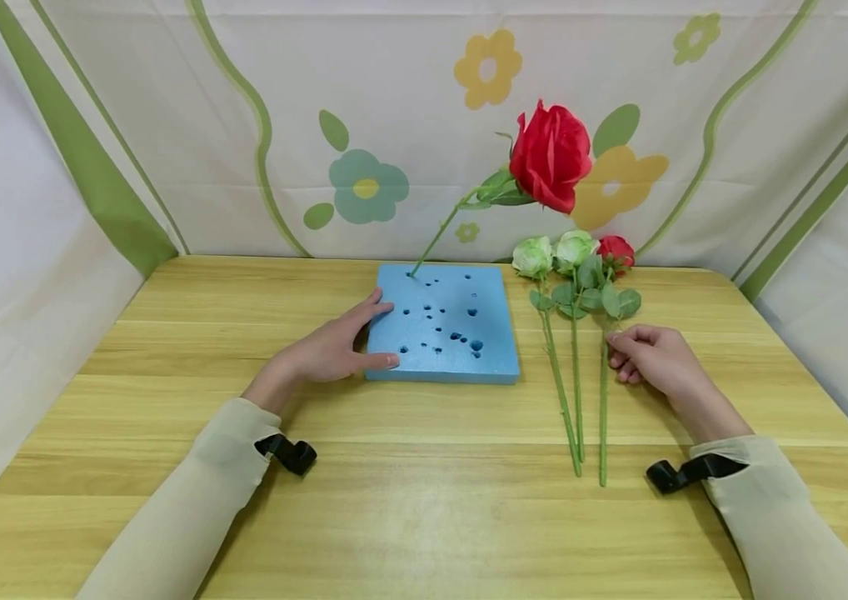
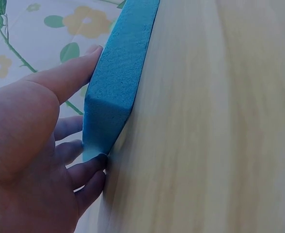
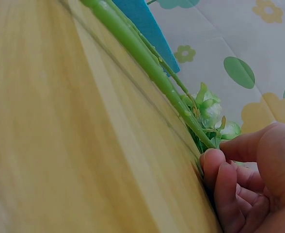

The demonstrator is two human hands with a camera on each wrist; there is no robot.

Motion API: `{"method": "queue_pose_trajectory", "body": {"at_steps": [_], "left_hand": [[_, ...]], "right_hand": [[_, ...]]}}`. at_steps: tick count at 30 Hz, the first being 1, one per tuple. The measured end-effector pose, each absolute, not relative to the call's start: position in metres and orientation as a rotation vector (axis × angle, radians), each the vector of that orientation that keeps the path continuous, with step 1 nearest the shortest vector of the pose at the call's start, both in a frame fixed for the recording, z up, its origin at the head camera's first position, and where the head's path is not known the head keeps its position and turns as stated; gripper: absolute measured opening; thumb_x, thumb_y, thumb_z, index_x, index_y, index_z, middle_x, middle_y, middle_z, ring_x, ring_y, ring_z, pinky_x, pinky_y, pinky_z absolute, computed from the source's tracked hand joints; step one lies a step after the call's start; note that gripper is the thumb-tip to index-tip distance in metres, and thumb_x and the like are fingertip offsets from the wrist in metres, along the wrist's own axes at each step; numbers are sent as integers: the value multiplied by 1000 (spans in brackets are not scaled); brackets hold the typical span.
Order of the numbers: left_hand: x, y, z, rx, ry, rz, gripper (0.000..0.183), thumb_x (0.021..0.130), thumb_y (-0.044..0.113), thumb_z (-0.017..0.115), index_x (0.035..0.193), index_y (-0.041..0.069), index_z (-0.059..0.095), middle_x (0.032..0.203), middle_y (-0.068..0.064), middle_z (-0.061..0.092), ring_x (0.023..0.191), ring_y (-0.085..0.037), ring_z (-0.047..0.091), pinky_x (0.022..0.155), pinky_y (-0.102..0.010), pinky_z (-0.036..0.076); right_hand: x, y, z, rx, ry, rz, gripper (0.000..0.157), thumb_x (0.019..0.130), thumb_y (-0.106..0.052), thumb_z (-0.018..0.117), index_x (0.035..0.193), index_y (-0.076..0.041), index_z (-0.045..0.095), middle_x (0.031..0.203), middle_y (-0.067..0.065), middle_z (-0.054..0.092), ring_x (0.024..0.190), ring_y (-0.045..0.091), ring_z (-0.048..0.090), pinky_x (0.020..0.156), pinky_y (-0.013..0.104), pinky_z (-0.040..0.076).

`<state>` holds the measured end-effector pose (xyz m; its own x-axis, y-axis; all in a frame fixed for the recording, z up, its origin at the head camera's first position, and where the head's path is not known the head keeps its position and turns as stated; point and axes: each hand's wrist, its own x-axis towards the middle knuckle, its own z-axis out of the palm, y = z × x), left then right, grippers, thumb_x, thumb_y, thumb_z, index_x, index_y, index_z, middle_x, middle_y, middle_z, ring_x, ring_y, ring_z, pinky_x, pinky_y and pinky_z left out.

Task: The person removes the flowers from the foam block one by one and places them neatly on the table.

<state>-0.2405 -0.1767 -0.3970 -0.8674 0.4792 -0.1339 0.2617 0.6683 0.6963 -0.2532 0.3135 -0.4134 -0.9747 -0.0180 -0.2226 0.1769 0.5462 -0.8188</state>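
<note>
My left hand [image 1: 330, 346] rests spread against the left edge of a light-blue foam block [image 1: 441, 367] pitted with holes. Its thumb lies over the near left corner, and its fingers reach along the side. In the left wrist view the fingers [image 2: 87, 172] touch the block's end. A tall red rose [image 1: 551, 158] stands in the block's far left hole, leaning right. My right hand [image 1: 656, 360] pinches the stem of a second, smaller-looking red rose [image 1: 615, 252] between thumb and fingertips. That green stem [image 3: 142, 58] stretches past the hand in the right wrist view, along the tabletop.
Two pale green-white roses, the left one [image 1: 532, 257] and the middle one [image 1: 576, 248], lie left of the pinched stem, their stems crossing near the bottom. A flower-printed curtain [image 1: 424, 100] hangs behind the wooden table [image 1: 424, 500].
</note>
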Motion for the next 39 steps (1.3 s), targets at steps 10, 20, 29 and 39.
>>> {"method": "queue_pose_trajectory", "body": {"at_steps": [10,20,29,39], "left_hand": [[-242,-177,-399,585,2583,1004,94,99,54,72,172,24,21,182,2,-3,169,-30,4,134,-60,15],[-241,-176,-397,582,2577,1006,94,98,54,72,172,24,21,181,3,-4,169,-30,4,134,-60,15],[-241,-175,-397,583,2582,995,93,99,53,72,172,24,21,181,2,-3,169,-29,4,135,-58,15],[-239,-175,-396,571,2580,1008,93,99,53,72,172,24,21,181,3,-4,169,-28,4,135,-58,15]], "right_hand": [[-253,313,-413,122,2581,-1405,43,110,-38,57,115,4,64,78,-7,68,62,7,67,59,26,59],[-252,313,-408,124,2564,-1451,41,110,-36,58,114,4,64,77,-7,69,63,7,68,60,27,61],[-247,306,-392,74,2569,-1719,31,109,-30,62,111,1,67,77,-5,73,63,11,70,61,27,62],[-237,253,-361,-283,2580,-1793,27,105,-27,69,116,-3,68,93,-5,79,76,12,75,66,26,62]]}}
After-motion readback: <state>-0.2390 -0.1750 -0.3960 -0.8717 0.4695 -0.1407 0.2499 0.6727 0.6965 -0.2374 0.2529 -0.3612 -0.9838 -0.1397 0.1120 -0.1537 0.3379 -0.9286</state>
